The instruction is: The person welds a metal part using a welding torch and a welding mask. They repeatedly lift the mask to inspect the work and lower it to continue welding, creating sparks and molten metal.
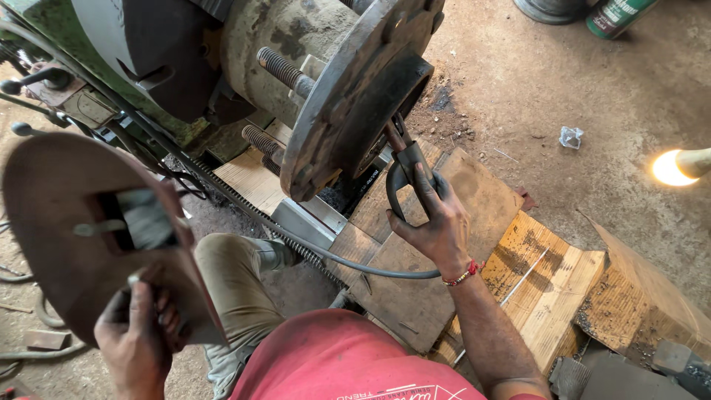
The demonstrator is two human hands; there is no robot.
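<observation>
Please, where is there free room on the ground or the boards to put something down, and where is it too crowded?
Free: the dirt floor between the round flange and the lit lamp, apart from one small scrap, and the wooden boards right of the right hand. Crowded: under the flange, where that hand holds the electrode holder, and the left side around the left hand and its shield.

rust-brown flange, green machine body, red shirt, tan striped wooden boards.
</observation>
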